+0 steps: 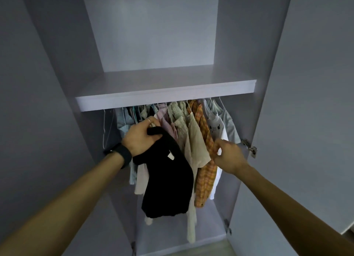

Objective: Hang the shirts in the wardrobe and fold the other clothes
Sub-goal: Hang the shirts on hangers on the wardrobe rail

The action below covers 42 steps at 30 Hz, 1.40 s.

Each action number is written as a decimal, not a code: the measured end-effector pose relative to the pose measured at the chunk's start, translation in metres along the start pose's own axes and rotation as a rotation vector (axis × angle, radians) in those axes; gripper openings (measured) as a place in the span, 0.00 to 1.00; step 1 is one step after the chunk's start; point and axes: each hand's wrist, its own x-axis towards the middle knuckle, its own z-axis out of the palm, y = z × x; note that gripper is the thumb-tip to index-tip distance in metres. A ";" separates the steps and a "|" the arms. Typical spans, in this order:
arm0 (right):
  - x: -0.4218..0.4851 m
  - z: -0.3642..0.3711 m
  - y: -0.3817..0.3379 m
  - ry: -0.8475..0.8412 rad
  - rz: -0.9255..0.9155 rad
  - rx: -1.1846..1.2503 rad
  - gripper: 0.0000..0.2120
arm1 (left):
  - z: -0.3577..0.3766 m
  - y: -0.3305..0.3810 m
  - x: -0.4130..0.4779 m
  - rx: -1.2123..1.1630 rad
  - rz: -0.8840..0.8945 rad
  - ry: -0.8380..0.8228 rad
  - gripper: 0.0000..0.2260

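A black shirt (168,183) with a white label hangs down from my left hand (140,138), whose fingers curl round its top in front of the hanging clothes. My right hand (227,156) pinches the sleeve of an orange checked shirt (206,171) to the right. Several shirts hang in a row under the wardrobe shelf (166,98): pale blue ones on the left, a cream shirt (195,150) in the middle, white T-shirts (220,129) on the right. The rail itself is hidden by the shelf.
Both wardrobe doors (310,102) stand open at either side, with metal hinges (250,147) on the right panel. The upper compartment (153,35) above the shelf holds nothing. A bare white hanger (107,125) hangs at the far left.
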 end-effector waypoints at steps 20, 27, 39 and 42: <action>0.059 0.060 -0.110 -0.211 -0.273 0.078 0.12 | -0.103 -0.064 -0.085 0.350 -0.421 0.161 0.04; 0.092 0.048 -0.096 -0.381 -0.401 0.232 0.19 | -0.073 -0.047 -0.093 0.249 -0.603 0.189 0.07; 0.108 0.029 -0.057 -1.039 -0.115 0.858 0.20 | -0.023 -0.021 -0.142 -0.680 -0.806 -0.059 0.22; 0.105 0.040 -0.052 -0.896 -0.279 0.552 0.16 | -0.023 -0.027 -0.156 -0.609 -0.831 -0.066 0.28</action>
